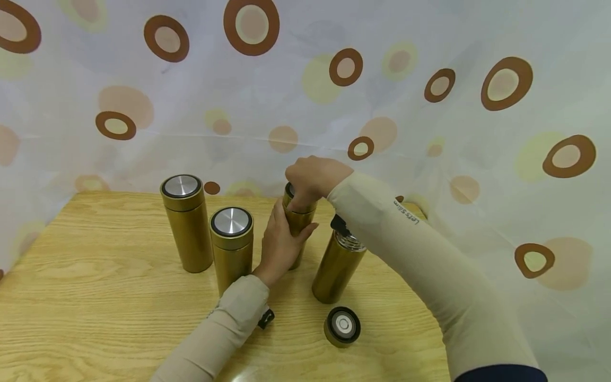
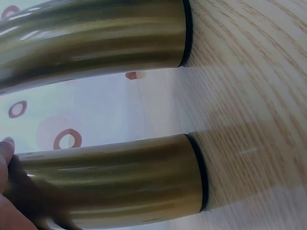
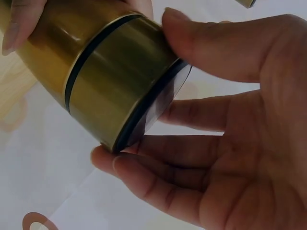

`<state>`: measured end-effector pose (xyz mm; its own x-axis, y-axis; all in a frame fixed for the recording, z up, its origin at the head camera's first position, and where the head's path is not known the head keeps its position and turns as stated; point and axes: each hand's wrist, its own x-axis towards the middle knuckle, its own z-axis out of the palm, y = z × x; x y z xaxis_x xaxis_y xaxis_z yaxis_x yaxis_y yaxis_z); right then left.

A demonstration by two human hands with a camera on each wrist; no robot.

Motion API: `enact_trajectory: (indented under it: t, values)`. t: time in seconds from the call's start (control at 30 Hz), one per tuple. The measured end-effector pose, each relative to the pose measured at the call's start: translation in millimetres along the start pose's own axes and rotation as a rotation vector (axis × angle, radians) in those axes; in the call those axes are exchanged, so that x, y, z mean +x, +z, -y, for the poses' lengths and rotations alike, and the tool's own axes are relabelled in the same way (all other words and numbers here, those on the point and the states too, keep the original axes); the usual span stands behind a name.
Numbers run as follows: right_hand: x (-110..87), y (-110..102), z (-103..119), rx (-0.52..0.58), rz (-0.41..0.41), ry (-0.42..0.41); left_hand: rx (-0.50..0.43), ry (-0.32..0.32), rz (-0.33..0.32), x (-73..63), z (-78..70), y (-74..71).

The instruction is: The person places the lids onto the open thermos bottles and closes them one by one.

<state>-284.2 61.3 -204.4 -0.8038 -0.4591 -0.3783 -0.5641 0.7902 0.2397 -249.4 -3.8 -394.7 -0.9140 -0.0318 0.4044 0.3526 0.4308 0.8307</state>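
My left hand point(image 1: 279, 244) grips the body of a gold thermos point(image 2: 120, 182) that stands upright at the back of the table. Over its top, my right hand point(image 1: 315, 178) holds the thermos lid point(image 3: 120, 81) from above. In the right wrist view the thumb presses one side of the lid and the fingertips curl at the opposite edge. A dark seam shows between lid and body. Just right of it stands a second gold thermos point(image 1: 336, 270) without its lid, its threaded neck partly hidden by the right sleeve.
A loose lid point(image 1: 342, 326) lies upside down in front of the lidless thermos. Two capped gold thermoses, one farther back point(image 1: 188, 228) and one nearer point(image 1: 232, 246), stand left of the hands. Behind the wooden table point(image 1: 105, 286) hangs a patterned cloth point(image 1: 286, 95).
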Motion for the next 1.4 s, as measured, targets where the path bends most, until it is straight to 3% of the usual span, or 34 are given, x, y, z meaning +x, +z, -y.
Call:
enact_trajectory:
  t: [0.4,0.73,0.93,1.2,1.4]
  values:
    - [6.6,-1,-4,0.194,0.078,0.173,0.010,0.026,-0.011,0.4,0.7,0.2]
    - [3.7,4,0,0.156,0.047,0.209,0.013,0.042,-0.008,0.5,2.9,0.0]
    - [-0.9,5,-2,0.113,0.014,0.159,0.011,0.040,0.003,0.5,2.8,-0.3]
    - [-11.8,3,-9,0.126,0.019,-0.091,-0.007,0.048,0.012,1.5,2.9,-0.2]
    - [-15.6,6,-15,0.121,0.011,-0.155,-0.010,0.064,-0.011,1.4,2.5,1.1]
